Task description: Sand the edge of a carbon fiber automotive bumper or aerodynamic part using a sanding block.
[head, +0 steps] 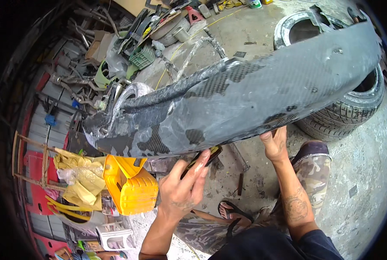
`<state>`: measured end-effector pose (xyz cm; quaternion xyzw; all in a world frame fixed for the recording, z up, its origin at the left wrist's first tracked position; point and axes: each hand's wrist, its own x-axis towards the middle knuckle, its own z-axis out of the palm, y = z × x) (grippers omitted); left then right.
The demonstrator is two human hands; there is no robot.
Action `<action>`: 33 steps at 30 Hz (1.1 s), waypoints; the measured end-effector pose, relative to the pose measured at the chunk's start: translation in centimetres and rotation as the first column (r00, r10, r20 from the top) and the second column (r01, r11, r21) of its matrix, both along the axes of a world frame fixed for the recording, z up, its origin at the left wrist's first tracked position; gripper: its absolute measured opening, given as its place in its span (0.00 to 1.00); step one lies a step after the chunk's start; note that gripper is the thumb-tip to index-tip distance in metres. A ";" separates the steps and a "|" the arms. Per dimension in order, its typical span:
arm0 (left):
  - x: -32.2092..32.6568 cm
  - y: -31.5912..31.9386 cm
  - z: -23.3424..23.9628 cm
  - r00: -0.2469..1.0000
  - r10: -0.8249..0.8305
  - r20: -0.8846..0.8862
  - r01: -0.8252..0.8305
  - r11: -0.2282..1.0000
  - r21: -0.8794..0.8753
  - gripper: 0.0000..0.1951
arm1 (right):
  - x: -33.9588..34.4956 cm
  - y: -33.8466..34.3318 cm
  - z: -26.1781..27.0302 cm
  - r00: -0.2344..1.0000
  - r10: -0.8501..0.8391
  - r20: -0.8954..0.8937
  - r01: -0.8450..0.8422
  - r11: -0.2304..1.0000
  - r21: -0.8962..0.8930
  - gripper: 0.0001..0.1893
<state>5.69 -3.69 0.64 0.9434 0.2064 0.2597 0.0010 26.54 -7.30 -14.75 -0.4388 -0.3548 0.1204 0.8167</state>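
Note:
A long curved vehicle body panel [245,100], grey with patches of bare carbon-fibre weave, spans the view above my hands. Its right part lies over stacked tyres. My left hand [183,188] grips a thin dark block or pad [214,156] with some yellow on it, close to the panel's lower edge; its index finger lies along the piece. Whether the pad touches the panel cannot be told. My right hand [275,144] holds the same lower edge further right, thumb on the near side, its other fingers mostly hidden beneath the panel.
Stacked tyres [346,113] stand right, beside my camouflage-clad knee [313,162]. A yellow plastic container [138,191] and a white stool [115,235] stand left. Metal pipes, a green crate [143,57] and scrap lie upper left; a yellow cord [180,47] crosses the floor. Part of another person shows bottom left.

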 end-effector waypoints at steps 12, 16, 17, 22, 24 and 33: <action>0.3 0.2 0.4 0.995 -0.037 -0.094 0.030 0.997 -0.072 0.22 | -1.4 1.4 0.6 0.921 0.193 -0.337 -0.057 0.926 0.374 0.50; 0.5 -0.4 0.2 0.990 -0.048 -0.134 0.036 0.995 -0.091 0.23 | -1.7 2.0 1.2 0.899 -0.099 -0.426 0.149 0.985 0.084 0.43; 0.4 -0.5 0.1 0.989 -0.027 -0.147 0.019 0.998 -0.060 0.25 | -1.7 1.9 1.3 0.899 -0.101 -0.425 0.148 0.986 0.079 0.43; 1.0 0.5 -0.4 0.996 -0.086 -0.023 0.087 0.996 0.017 0.20 | -1.8 3.6 0.9 0.893 -0.210 -0.399 0.270 0.958 0.100 0.39; 1.1 0.2 -0.2 0.998 -0.045 -0.033 0.047 0.998 0.049 0.19 | -1.5 3.0 -0.9 0.931 -0.232 -0.283 0.238 0.971 -0.013 0.37; 1.7 -1.3 -0.4 0.994 0.079 0.073 -0.072 0.994 -0.086 0.23 | 0.7 2.8 2.8 0.839 -0.243 -0.486 0.287 0.958 0.018 0.37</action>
